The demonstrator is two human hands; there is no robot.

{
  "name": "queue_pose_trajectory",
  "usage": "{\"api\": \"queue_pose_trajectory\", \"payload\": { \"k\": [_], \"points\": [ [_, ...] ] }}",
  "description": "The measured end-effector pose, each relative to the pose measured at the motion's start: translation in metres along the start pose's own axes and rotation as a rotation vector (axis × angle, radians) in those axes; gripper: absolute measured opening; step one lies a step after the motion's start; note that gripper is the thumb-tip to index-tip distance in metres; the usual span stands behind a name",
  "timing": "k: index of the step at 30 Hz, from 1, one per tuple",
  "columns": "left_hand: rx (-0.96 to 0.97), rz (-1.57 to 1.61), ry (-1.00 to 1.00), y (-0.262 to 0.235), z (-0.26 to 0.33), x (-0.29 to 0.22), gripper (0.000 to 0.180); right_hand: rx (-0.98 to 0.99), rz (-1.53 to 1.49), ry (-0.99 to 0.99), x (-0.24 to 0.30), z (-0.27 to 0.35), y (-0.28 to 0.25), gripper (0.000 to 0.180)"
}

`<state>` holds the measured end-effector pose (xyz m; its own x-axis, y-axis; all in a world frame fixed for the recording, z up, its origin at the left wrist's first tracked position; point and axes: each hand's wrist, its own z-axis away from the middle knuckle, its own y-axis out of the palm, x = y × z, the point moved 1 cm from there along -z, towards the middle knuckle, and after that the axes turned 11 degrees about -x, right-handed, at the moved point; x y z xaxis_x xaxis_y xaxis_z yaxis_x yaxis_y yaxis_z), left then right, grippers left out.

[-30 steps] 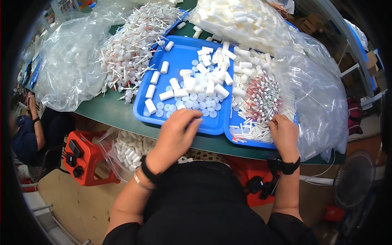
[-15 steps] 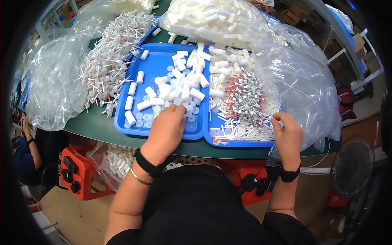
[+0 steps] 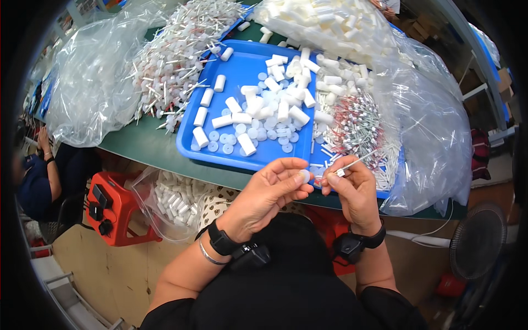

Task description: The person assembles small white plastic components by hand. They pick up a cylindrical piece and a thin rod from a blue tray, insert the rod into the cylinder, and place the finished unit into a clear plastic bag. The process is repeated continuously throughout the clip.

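In front of the trays, my left hand pinches a small translucent plastic disc between thumb and fingers. Close beside it, my right hand is closed on a thin white stick with a small white block at its lower end. The fingertips of both hands are only a short gap apart. Behind my left hand, the left blue tray holds white cylinders and loose translucent discs. The right tray bears a heap of thin red-and-green wired pieces and short white sticks.
A pile of white sticks with discs lies beside the left tray. Clear plastic bags flank the trays, and a bag of white cylinders is behind them. A red stool and a person's arm are at left, a fan at right.
My left hand has left the left tray, now holding a disc. My right hand has come in from the right tray's edge with the stick. The hands have drawn together; the view has shifted.
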<state>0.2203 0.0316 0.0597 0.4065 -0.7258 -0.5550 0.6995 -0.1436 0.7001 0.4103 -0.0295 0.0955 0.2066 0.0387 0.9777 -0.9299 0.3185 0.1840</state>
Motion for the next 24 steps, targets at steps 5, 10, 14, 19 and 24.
{"api": "queue_pose_trajectory", "payload": {
  "k": [5, 10, 14, 19, 24],
  "points": [
    [-0.039, 0.046, 0.041, 0.002, 0.007, 0.005, 0.032, -0.031, 0.092, -0.075, -0.009, -0.001, 0.014, 0.016],
    [-0.034, 0.106, 0.051, -0.002, 0.005, 0.009, 0.032, -0.026, 0.200, -0.126, -0.010, -0.001, 0.018, 0.014],
    [-0.038, 0.151, 0.028, -0.005, 0.002, 0.009, 0.030, -0.088, 0.259, -0.183, -0.019, -0.004, 0.014, 0.014],
    [-0.049, 0.170, 0.034, -0.006, 0.002, 0.009, 0.029, -0.094, 0.343, -0.206, -0.020, -0.005, 0.012, 0.014],
    [-0.100, 0.055, 0.052, -0.003, 0.005, 0.008, 0.030, 0.059, 0.652, -0.523, -0.011, -0.008, 0.017, 0.017]
  ]
}}
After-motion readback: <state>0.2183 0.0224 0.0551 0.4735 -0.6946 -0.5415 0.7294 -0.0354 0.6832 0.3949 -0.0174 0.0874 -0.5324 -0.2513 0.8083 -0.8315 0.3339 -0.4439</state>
